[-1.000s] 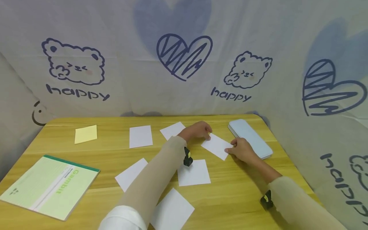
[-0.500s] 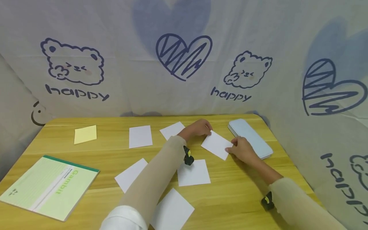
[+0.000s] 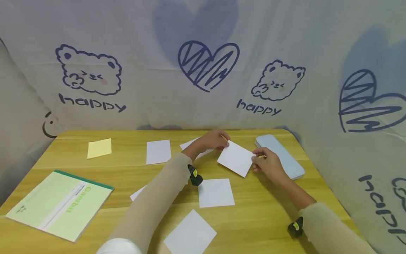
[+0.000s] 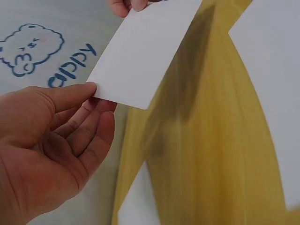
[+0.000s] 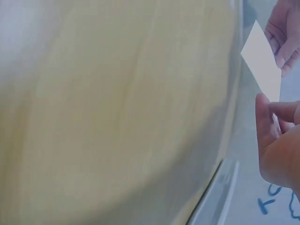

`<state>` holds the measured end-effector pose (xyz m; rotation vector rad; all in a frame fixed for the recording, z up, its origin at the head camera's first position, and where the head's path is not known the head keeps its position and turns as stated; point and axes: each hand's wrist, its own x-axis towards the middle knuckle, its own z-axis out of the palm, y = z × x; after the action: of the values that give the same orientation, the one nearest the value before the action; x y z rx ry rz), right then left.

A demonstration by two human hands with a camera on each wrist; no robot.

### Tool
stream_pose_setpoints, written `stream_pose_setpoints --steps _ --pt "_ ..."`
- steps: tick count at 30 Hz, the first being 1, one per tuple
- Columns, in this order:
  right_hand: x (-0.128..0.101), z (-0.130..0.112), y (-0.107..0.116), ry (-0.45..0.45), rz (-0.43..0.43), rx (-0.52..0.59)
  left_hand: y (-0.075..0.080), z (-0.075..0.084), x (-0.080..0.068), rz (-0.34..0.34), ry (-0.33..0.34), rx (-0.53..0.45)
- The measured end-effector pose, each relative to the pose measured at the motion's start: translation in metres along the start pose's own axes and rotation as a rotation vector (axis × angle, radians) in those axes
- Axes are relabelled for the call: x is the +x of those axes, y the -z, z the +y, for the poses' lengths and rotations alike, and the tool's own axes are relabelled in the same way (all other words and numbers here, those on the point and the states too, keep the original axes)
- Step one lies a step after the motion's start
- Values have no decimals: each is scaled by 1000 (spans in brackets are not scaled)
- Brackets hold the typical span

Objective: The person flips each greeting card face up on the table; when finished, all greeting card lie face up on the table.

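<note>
A white paper card [image 3: 236,158] is held off the table between both hands. My left hand [image 3: 213,140] pinches its upper left corner; the left wrist view shows the thumb on top and fingers beneath. At the opposite, right-hand end, my right hand [image 3: 269,165] pinches another corner between thumb and fingers. In the left wrist view the card [image 4: 145,51] casts a shadow on the wood. The right wrist view has the card [image 5: 262,61] tilted, both hands at its edges. Another white card [image 3: 216,193] lies flat below the held one.
More white cards lie about, one at the back [image 3: 158,151], one at the front [image 3: 190,233]; the left arm partly covers others. A pale blue case [image 3: 280,157] is beside the right hand. Yellow sticky notes [image 3: 99,148] and a green notebook [image 3: 60,206] lie left. Printed cloth [image 3: 142,70] hangs behind.
Both hands keep their grip and have lifted the white card up off the table, slightly to the left. The left forearm has swung left, covering more of a card. The head view has shifted a little.
</note>
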<state>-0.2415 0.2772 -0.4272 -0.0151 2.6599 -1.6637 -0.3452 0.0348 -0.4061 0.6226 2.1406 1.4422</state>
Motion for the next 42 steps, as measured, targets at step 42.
stream_pose_setpoints --steps 42 --pt "-69 -104 -72 535 -321 93 35 -26 -210 228 -113 -105"
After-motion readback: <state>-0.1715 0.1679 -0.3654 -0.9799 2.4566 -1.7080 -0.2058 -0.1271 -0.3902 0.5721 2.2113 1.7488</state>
